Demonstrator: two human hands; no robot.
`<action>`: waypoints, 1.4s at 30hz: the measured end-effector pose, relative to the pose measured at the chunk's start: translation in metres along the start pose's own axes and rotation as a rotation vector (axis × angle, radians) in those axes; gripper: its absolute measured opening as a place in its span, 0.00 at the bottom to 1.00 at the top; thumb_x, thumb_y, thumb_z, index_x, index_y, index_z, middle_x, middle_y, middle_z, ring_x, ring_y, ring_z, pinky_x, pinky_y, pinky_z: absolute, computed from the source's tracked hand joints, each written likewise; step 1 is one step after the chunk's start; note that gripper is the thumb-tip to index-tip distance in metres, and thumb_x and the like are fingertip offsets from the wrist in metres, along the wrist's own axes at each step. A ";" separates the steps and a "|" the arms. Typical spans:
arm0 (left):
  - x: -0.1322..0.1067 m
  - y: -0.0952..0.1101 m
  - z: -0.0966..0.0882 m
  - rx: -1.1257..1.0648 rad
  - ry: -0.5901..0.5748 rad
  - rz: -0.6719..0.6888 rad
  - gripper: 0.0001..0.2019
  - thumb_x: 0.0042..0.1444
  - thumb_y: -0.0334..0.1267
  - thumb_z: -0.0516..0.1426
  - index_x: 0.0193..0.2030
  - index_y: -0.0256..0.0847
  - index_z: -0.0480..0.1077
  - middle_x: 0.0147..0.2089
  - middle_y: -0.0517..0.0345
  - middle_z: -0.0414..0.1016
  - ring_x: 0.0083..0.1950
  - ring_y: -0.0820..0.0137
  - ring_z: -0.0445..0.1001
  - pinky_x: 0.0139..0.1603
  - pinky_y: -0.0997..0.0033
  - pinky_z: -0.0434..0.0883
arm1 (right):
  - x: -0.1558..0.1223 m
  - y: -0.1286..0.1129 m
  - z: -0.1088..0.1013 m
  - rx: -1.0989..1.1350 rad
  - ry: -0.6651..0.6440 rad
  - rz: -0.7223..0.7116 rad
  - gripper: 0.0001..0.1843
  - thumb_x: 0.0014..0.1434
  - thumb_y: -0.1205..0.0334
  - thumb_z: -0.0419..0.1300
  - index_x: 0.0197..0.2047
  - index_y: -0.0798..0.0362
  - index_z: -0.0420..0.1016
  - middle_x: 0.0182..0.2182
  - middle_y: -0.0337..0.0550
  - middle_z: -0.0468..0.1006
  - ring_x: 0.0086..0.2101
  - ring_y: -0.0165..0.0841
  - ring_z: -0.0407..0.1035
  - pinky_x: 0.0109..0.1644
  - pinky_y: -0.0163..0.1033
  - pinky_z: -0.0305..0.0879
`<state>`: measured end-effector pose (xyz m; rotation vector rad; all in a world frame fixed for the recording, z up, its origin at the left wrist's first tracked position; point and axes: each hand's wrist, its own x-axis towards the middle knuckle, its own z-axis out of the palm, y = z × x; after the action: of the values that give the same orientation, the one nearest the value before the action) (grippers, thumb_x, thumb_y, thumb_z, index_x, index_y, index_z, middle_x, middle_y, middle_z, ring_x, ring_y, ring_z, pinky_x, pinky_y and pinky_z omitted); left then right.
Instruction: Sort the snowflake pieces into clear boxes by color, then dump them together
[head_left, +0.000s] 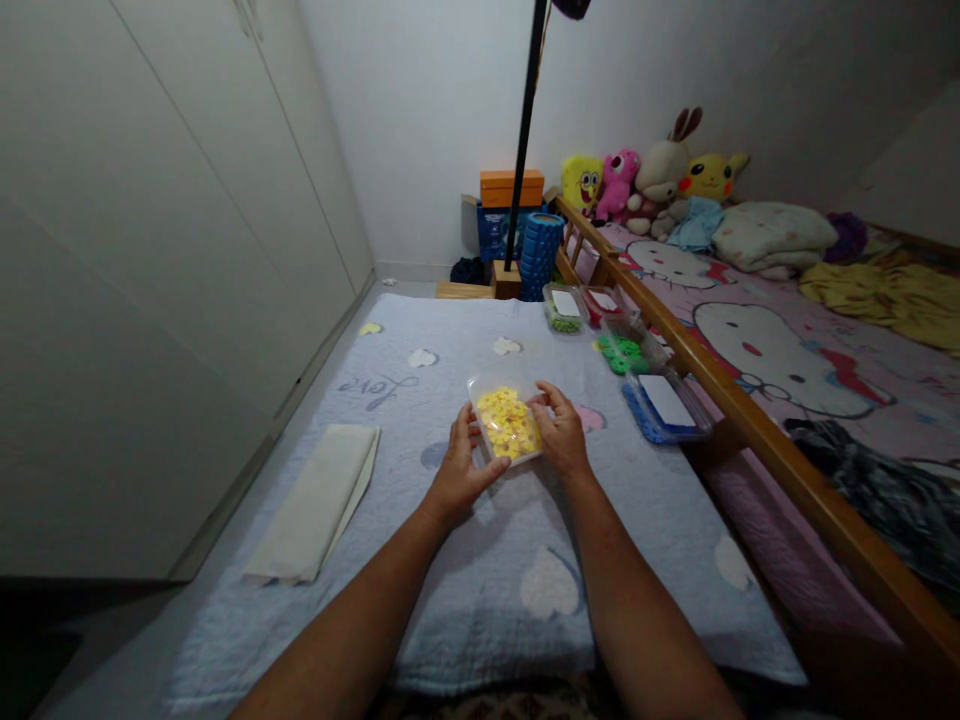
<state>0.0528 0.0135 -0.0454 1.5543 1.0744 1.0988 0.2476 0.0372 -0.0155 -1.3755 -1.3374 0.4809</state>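
A clear plastic container (504, 418) full of small yellow pieces is held over the middle of the cloth-covered table, tilted toward me. My left hand (463, 468) grips its left side and near corner, the thumb along the near edge. Around the right side is my right hand (559, 432), thumb and fingers closed on the edge. What the yellow pieces are is too small to tell exactly.
Along the table's right edge stand clear containers with blue pieces (666, 408), green pieces (622, 353), light green pieces (565, 309) and red contents (601, 305). A folded pale cloth (319, 500) lies at left. A wooden bed rail (720, 370) borders the right.
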 end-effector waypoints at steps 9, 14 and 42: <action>0.001 0.001 -0.002 -0.014 -0.046 0.009 0.54 0.50 0.52 0.69 0.78 0.48 0.44 0.74 0.41 0.53 0.66 0.53 0.66 0.68 0.43 0.64 | -0.001 -0.003 -0.001 0.073 0.043 0.097 0.24 0.61 0.54 0.58 0.58 0.52 0.78 0.36 0.44 0.84 0.41 0.39 0.76 0.54 0.46 0.69; 0.001 -0.001 -0.002 -0.004 -0.052 0.042 0.55 0.52 0.52 0.68 0.79 0.52 0.40 0.75 0.43 0.49 0.66 0.54 0.65 0.69 0.45 0.65 | 0.000 -0.004 0.002 0.078 0.054 0.139 0.27 0.60 0.52 0.57 0.57 0.56 0.78 0.37 0.46 0.84 0.39 0.39 0.76 0.50 0.44 0.70; 0.002 0.012 -0.009 0.156 -0.064 0.086 0.40 0.66 0.61 0.53 0.78 0.42 0.50 0.74 0.40 0.56 0.72 0.52 0.62 0.71 0.47 0.64 | -0.009 -0.037 0.002 0.347 0.185 0.060 0.16 0.62 0.54 0.59 0.51 0.49 0.73 0.25 0.30 0.69 0.27 0.29 0.67 0.36 0.36 0.67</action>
<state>0.0466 0.0149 -0.0321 1.7613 1.0803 1.0357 0.2277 0.0212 0.0129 -1.1430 -1.0110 0.5816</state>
